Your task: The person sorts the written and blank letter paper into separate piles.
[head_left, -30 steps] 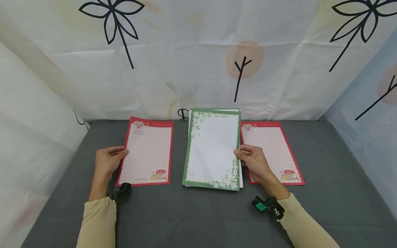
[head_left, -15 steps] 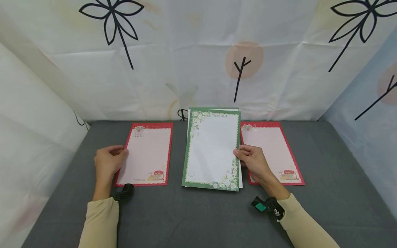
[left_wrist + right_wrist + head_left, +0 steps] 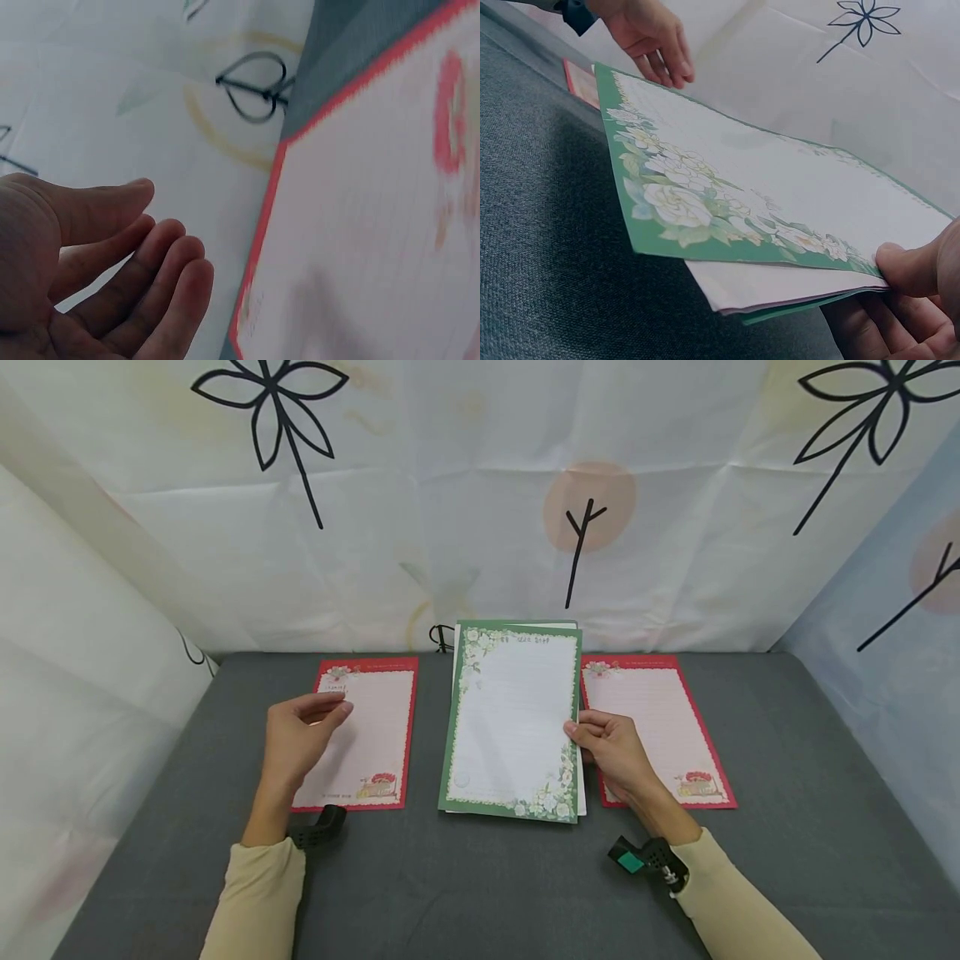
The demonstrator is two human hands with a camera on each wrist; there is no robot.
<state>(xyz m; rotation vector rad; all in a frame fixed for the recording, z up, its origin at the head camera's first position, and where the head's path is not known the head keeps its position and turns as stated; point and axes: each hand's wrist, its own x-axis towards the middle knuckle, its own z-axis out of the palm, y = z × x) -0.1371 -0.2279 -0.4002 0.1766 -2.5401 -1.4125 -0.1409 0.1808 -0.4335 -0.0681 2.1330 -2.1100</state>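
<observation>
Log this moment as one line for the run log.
left hand: open, over left red sheet | right hand: pinches green paper stack, edge raised | right red sheet: flat on table

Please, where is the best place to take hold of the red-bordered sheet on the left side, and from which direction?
Probably its left long edge, coming in from the left. The left red-bordered sheet lies flat on the grey table, so a thumb-and-finger pinch needs an edge. The left hand hovers open there, and that side is free of the green stack.
</observation>
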